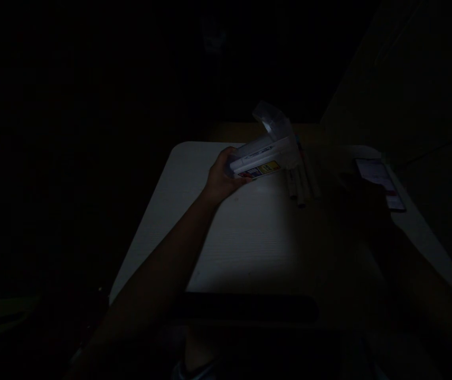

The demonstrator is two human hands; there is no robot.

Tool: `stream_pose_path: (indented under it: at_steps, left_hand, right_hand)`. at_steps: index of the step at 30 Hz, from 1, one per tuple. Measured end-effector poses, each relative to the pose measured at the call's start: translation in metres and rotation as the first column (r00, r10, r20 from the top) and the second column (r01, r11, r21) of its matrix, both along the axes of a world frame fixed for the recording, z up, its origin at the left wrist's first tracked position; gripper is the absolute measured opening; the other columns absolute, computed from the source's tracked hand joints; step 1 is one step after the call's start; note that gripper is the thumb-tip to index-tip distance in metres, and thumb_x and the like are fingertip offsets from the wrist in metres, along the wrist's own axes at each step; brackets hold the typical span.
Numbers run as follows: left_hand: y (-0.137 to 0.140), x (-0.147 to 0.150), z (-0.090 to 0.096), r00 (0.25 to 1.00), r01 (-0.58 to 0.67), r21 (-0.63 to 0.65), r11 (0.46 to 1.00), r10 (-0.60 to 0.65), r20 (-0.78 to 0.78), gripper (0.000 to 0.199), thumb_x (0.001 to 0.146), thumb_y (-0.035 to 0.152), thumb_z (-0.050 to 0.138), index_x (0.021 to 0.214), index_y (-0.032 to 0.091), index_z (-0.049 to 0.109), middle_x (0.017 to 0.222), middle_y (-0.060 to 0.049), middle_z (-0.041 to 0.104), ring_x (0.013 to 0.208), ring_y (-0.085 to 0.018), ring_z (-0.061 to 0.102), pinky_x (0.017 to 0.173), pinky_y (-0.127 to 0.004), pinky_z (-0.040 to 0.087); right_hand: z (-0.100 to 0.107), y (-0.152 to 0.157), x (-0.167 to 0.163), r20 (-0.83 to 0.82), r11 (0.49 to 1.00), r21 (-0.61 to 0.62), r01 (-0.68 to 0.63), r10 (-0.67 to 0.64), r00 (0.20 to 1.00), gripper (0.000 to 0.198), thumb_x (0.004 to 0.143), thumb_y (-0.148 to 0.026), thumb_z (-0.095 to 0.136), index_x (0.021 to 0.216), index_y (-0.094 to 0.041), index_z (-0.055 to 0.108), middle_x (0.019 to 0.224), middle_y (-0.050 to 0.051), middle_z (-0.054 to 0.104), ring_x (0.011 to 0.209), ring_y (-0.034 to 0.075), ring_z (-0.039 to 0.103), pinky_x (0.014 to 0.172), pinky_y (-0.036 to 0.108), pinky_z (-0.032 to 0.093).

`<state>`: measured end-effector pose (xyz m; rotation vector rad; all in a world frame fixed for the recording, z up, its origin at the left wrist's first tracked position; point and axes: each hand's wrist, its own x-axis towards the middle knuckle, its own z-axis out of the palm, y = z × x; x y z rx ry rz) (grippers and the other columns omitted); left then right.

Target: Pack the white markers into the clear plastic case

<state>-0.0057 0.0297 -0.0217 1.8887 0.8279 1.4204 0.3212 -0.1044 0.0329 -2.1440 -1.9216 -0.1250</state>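
Note:
My left hand (221, 179) is wrapped round the lower end of a clear plastic marker case (263, 155). The case is tilted, its lid flap standing open at the upper end, and a yellow, blue and red label shows on its side. Several markers (300, 184) lie side by side on the table, at the open end of the case and partly behind it. My right hand (363, 198) is in deep shadow between the markers and a phone; its fingers cannot be made out.
The phone (382, 182) lies with its screen lit near the right edge of the white table (250, 237). A dark strip (245, 307) runs along the table's front edge. A thin cable (435, 148) shows beyond the right side. The surroundings are almost black.

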Motion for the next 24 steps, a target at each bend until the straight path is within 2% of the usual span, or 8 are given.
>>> stream_pose_path:
  at_steps: [4, 7, 10, 18, 24]
  left_hand:
    - [0.0, 0.0, 0.001, 1.0, 0.028, -0.011, 1.0, -0.028, 0.003, 0.096, 0.05, 0.061, 0.087, 0.128, 0.023, 0.044, 0.116, -0.007, 0.058, 0.107, -0.024, 0.064, 0.092, -0.039, 0.056]
    - [-0.002, 0.001, 0.002, 1.0, -0.017, -0.029, 0.999, 0.018, 0.008, 0.096, 0.049, 0.059, 0.088, 0.126, 0.022, 0.045, 0.115, -0.008, 0.059, 0.107, -0.024, 0.064, 0.093, -0.04, 0.056]
    - [-0.003, 0.001, 0.003, 1.0, -0.008, -0.044, 0.999, 0.008, 0.011, 0.095, 0.049, 0.059, 0.088, 0.125, 0.022, 0.046, 0.115, -0.008, 0.06, 0.106, -0.025, 0.064, 0.092, -0.04, 0.056]
    - [-0.005, 0.002, 0.005, 1.0, -0.009, -0.038, 0.999, 0.009, 0.013, 0.093, 0.049, 0.058, 0.089, 0.124, 0.021, 0.046, 0.115, -0.008, 0.061, 0.105, -0.024, 0.065, 0.089, -0.038, 0.058]
    - [-0.004, 0.0, 0.004, 1.0, -0.019, -0.032, 0.999, 0.019, -0.012, 0.098, 0.048, 0.063, 0.087, 0.127, 0.022, 0.045, 0.117, -0.008, 0.059, 0.107, -0.024, 0.065, 0.091, -0.037, 0.056]
  right_hand:
    - [0.001, -0.002, -0.015, -0.01, 0.987, -0.154, 0.051, -0.053, 0.999, 0.054, 0.095, -0.028, 0.037, 0.143, -0.005, 0.049, 0.137, 0.022, 0.054, 0.126, 0.031, 0.056, 0.108, 0.047, 0.048]
    - [-0.002, -0.003, -0.023, -0.005, 0.982, -0.189, -0.004, 0.004, 1.0, 0.054, 0.096, -0.025, 0.033, 0.143, -0.005, 0.049, 0.141, 0.022, 0.05, 0.129, 0.032, 0.054, 0.111, 0.05, 0.045]
    - [-0.003, -0.003, -0.029, 0.0, 0.977, -0.213, -0.026, 0.027, 1.0, 0.052, 0.095, -0.021, 0.033, 0.143, -0.005, 0.049, 0.146, 0.021, 0.045, 0.136, 0.031, 0.048, 0.116, 0.052, 0.041]
    - [-0.004, -0.003, -0.038, -0.136, 0.972, -0.231, 0.03, -0.063, 0.989, 0.057, 0.095, -0.025, 0.039, 0.148, -0.006, 0.042, 0.15, 0.018, 0.041, 0.141, 0.029, 0.043, 0.121, 0.049, 0.037]
    - [-0.008, -0.002, -0.04, -0.256, 0.986, -0.159, -0.053, 0.01, 0.967, 0.057, 0.095, -0.03, 0.035, 0.148, -0.01, 0.043, 0.149, 0.014, 0.044, 0.139, 0.029, 0.046, 0.12, 0.049, 0.038]
